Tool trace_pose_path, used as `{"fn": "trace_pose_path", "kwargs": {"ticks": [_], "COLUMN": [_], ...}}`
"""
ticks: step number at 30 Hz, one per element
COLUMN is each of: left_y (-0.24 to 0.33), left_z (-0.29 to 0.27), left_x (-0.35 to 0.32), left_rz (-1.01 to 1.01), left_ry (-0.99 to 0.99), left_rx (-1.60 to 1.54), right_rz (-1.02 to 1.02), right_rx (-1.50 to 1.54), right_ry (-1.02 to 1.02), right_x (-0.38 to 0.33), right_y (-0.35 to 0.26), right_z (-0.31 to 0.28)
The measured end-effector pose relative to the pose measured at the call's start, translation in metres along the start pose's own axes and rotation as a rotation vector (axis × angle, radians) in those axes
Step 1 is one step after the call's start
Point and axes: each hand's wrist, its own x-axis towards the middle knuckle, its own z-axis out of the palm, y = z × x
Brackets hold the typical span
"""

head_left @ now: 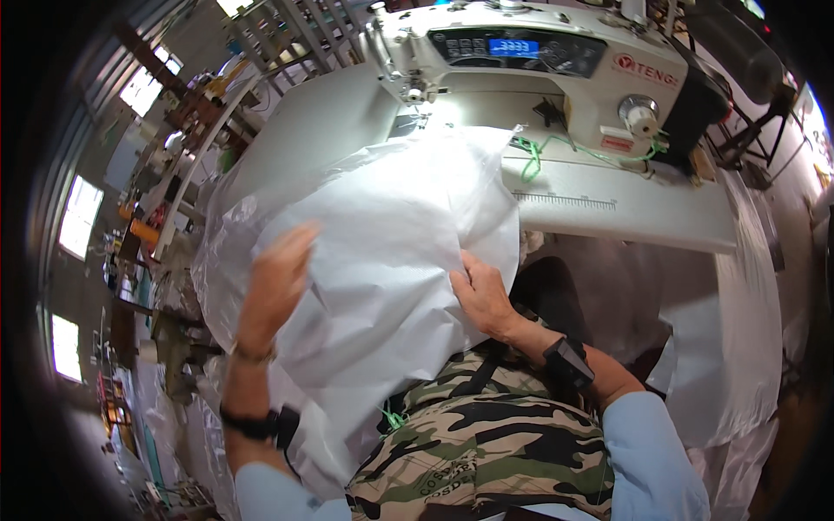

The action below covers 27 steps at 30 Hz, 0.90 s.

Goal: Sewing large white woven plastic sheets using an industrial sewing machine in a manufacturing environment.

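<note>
A large white sheet [382,234], thin and creased, spreads over the sewing machine's table and hangs down over my lap. Whether it is fabric or plastic I cannot make out. Near its right side, my right hand [484,295] is closed on a fold of the sheet, thumb uppermost. My left hand [285,269] is over the sheet's left part, smeared by motion, so its grip does not show. The white sewing machine [521,82] stands beyond the sheet, its lamp lighting the needle area. The sheet's far edge reaches close to the needle [419,97].
Green thread [532,161] lies tangled at the machine's base, right of the sheet. A ruler scale [565,201] runs along the table's front edge. Clear plastic sheeting [743,330] drapes at the right. Shelves with assorted items [165,182] stand at the left.
</note>
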Motion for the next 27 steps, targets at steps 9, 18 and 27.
{"fn": "trace_pose_path", "kwargs": {"ticks": [9, 18, 27], "left_y": [0.003, -0.01, 0.012], "left_z": [0.132, 0.144, 0.106], "left_x": [0.129, 0.128, 0.115], "left_rz": [-0.085, -0.001, 0.002], "left_ry": [0.007, 0.134, 0.11], "left_rx": [0.03, -0.136, -0.605], "right_rz": [0.077, -0.044, -0.002], "right_rx": [-0.25, -0.603, -0.653], "right_ry": [-0.095, 0.335, 0.444], "right_x": [-0.017, 0.087, 0.138], "right_y": [-0.01, -0.048, -0.04], "right_z": [-0.02, -0.092, -0.078]}}
